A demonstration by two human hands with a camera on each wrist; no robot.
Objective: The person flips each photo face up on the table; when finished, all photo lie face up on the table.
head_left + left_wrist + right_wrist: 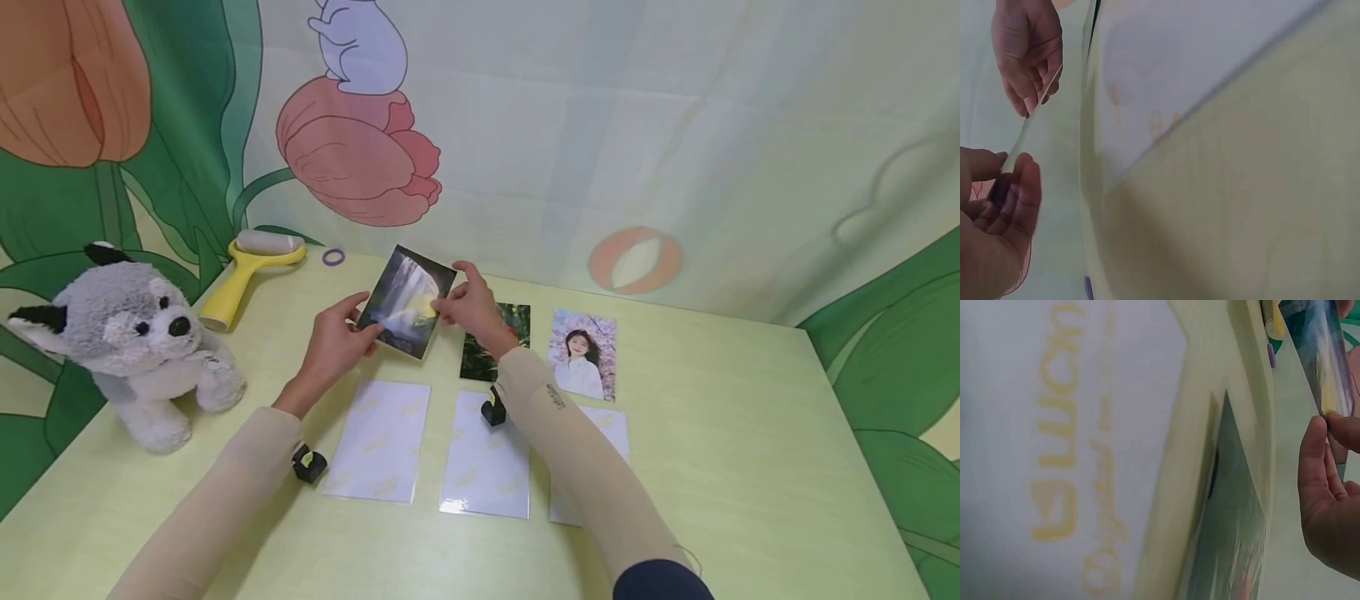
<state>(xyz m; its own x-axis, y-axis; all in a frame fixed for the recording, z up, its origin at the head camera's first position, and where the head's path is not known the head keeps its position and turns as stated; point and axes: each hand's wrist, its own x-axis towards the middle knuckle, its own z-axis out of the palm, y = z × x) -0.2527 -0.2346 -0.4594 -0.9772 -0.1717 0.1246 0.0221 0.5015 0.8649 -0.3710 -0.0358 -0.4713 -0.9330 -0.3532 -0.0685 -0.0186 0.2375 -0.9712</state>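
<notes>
A photo print of a waterfall-like scene (pixel 408 300) is held tilted above the far part of the table. My left hand (pixel 337 337) pinches its lower left edge between thumb and fingers. On its right edge, my right hand (pixel 478 308) pinches it the same way. In the left wrist view the photo print (pixel 1020 139) appears edge-on between both hands. Under my right hand lies a dark green photo (pixel 517 318), partly covered by it. A portrait photo (pixel 583 354) lies to the right. Nearer me are white sheets with faint yellow lettering: left (pixel 381 442), middle (pixel 483 467) and right (pixel 611 425), the last partly behind my sleeve.
A grey and white plush dog (pixel 150 342) sits at the table's left. Behind it lies a lint roller with a yellow handle (pixel 236 287), and beside that a purple ring (pixel 333 257). A printed curtain (pixel 525 150) hangs along the back edge.
</notes>
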